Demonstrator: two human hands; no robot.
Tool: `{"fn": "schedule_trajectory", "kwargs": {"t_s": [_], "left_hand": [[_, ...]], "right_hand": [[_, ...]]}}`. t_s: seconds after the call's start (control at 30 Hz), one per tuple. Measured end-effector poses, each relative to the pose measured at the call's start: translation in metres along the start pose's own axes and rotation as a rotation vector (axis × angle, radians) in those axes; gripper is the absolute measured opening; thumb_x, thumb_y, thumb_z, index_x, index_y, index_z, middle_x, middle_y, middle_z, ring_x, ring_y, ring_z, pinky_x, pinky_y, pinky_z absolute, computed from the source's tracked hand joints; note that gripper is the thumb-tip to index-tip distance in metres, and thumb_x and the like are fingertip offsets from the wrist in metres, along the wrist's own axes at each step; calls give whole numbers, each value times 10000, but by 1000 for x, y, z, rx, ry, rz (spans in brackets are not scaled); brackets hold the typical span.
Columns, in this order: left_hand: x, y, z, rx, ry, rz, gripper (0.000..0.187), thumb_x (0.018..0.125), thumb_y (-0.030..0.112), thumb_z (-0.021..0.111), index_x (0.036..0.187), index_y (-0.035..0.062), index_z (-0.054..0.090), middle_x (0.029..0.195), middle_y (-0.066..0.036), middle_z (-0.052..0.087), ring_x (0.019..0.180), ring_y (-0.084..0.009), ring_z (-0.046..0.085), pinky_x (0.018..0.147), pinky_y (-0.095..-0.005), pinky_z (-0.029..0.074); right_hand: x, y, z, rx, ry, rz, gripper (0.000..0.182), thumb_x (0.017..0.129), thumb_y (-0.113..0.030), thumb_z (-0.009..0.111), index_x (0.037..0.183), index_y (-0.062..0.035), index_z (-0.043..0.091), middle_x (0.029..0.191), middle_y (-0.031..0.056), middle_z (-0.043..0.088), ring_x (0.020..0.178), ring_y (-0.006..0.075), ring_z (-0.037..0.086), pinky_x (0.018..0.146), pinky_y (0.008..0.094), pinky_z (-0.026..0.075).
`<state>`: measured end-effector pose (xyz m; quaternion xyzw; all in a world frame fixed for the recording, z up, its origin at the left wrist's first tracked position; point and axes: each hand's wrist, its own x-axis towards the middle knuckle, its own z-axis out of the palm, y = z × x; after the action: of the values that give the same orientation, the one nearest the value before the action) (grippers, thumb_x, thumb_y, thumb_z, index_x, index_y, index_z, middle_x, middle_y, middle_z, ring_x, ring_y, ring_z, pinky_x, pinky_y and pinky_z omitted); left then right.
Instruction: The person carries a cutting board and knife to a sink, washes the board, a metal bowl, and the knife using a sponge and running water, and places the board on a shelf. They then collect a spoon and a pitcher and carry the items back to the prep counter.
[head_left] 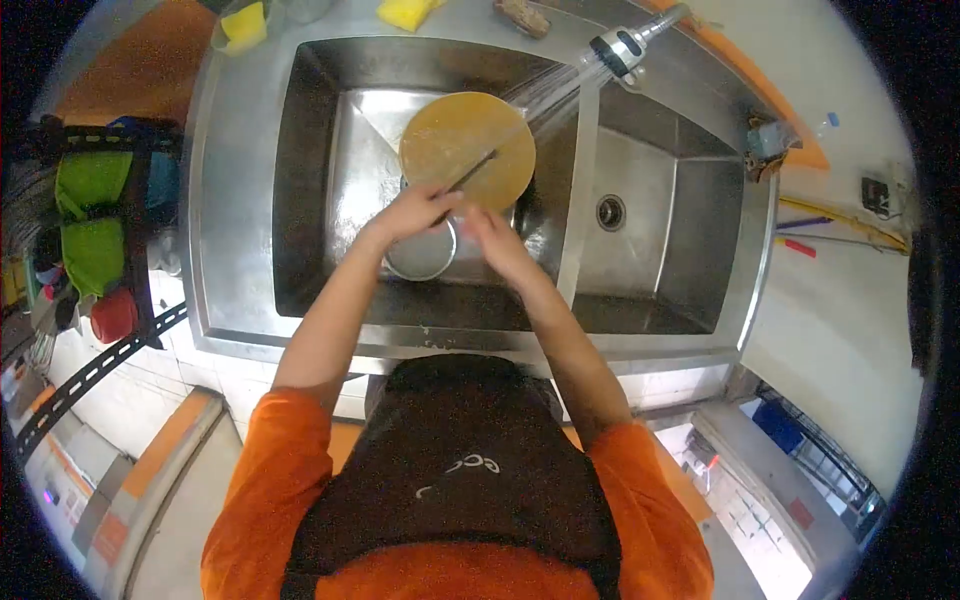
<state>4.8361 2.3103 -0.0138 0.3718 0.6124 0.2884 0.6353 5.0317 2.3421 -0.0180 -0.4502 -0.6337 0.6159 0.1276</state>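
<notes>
Slender utensil (473, 172) slants over the yellow disc (440, 125) inside the larger sink basin (305, 180), its near end pinched by the left hand's (408, 216) curled fingers. The blurred right hand (492, 240) is close by; its grip cannot be told. Probably light, stiff, slippery when wet; best held by that end.
</notes>
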Motion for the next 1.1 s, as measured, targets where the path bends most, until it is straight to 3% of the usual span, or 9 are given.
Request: {"fn": "schedule_trajectory", "kwargs": {"t_s": [0.1,0.3,0.4,0.5,0.6,0.7,0.83,1.03,1.1], "left_hand": [[51,-13,26,53,210,332,333,991,241,554,1259,44,563,827,-18,626,591,-78,526,518,-231,443],[33,3,59,-346,310,244,419,955,136,624,1349,73,494,809,-31,648,666,-93,573,585,-236,454],[48,1,67,-426,407,253,336,959,188,632,1244,35,541,803,-23,639,653,-82,562,570,-232,448],[67,7,54,-430,451,109,305,962,252,637,1152,26,561,796,-17,635,637,-89,555,558,-238,446],[61,-2,74,-551,447,167,289,974,290,617,1126,48,572,847,-20,640,674,-83,565,572,-229,447],[66,-10,79,-837,328,0,345,1020,352,518,1223,76,559,1087,-52,618,940,-115,570,788,-265,471],[94,23,59,-1067,284,100,324,1035,284,485,1258,51,519,1255,-98,549,1151,-206,541,995,-339,462],[82,49,68,-764,268,208,350,1015,203,523,1337,66,502,1273,-104,562,1135,-197,558,976,-314,473],[71,56,71,-802,214,8,324,1003,169,537,1305,53,530,1258,-106,576,1109,-192,573,949,-304,489]], "right_hand": [[64,-10,-8,536,33,218,399,1032,-380,434,1024,-42,645,880,44,656,784,169,612,713,300,491],[125,13,-41,370,130,118,259,1006,-282,522,997,-53,640,842,37,649,707,141,595,676,297,487],[117,10,-37,713,272,-56,321,980,-329,552,1003,-26,657,845,82,681,747,147,610,664,340,495],[102,-16,-32,455,242,157,246,1001,-277,527,973,-57,635,857,64,666,717,181,617,718,343,509],[113,-35,-48,349,308,-3,270,1015,-274,488,978,-48,632,869,81,671,746,204,626,752,348,508],[113,-45,-48,672,412,53,301,1026,-266,452,996,-29,635,884,81,677,789,211,631,789,330,495],[107,-11,-17,258,468,-158,301,988,-234,487,940,6,661,890,128,706,847,242,650,795,354,491],[89,-34,-52,317,460,-94,242,956,-210,597,950,22,664,853,114,689,772,157,626,721,306,490],[82,-41,-56,279,481,-206,245,947,-212,621,933,28,669,860,128,692,742,153,635,684,291,489]]}}
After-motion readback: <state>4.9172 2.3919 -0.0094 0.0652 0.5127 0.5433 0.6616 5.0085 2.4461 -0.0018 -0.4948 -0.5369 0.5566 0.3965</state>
